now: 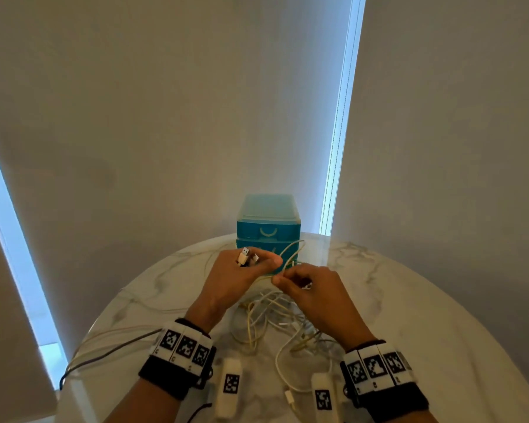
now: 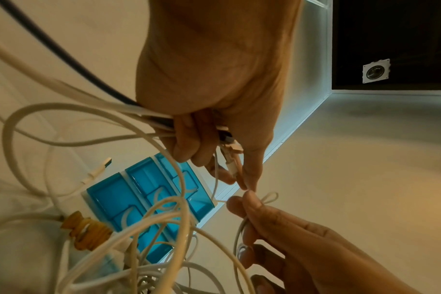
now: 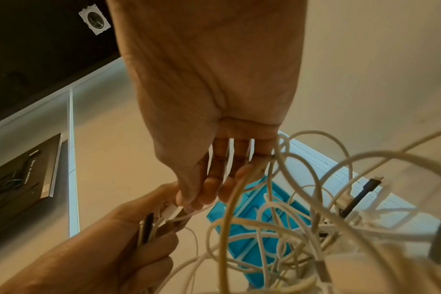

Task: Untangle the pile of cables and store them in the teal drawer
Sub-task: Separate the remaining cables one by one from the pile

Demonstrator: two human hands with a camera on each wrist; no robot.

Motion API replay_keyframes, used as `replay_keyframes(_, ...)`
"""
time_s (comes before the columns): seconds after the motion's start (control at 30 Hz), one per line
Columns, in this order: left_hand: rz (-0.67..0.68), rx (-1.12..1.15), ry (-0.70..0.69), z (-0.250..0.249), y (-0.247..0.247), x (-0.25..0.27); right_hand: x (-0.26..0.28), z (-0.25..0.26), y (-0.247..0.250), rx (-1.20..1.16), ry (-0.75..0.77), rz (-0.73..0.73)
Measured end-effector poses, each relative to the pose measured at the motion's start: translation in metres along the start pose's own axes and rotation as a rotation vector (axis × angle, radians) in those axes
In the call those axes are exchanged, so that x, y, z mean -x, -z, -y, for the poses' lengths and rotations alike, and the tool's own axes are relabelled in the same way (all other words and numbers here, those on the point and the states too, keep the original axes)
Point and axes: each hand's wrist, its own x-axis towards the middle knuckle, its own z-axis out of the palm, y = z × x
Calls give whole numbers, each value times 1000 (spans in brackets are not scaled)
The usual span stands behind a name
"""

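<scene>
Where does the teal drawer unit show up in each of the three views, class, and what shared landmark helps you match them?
Head: teal drawer unit stands centre, at the table's far edge, behind both hands.
Left wrist: lower left of centre, tilted, behind white cable loops.
Right wrist: lower centre-right, tilted, partly covered by cables.
Shared landmark: the left hand gripping a bundle of cable plugs.
</scene>
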Motion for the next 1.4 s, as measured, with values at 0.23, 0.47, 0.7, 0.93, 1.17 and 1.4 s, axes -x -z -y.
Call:
replay_keyframes(0.23,53,-133,-14,-11,-5,5,-1,3,1,3,-25,-28)
replay_keyframes(0.47,27,-139,24,-28,3,-11,-24,18,5,154,-14,38)
replay_keyframes(0.7,-391,40,-32,-62,28,-38,-23,-1,12,366,-159,173)
replay_keyframes(0.93,-412,114,-78,-60,26,-38,-18,-13,29,250,-216,83)
replay_keyframes(1.17,-269,127,-70,-44,-10,-19,-25,-24,5,161,-385,82)
replay_keyframes(1.4,-392,214,-142,-62,22,-28,-60,-16,60,147,-393,-313)
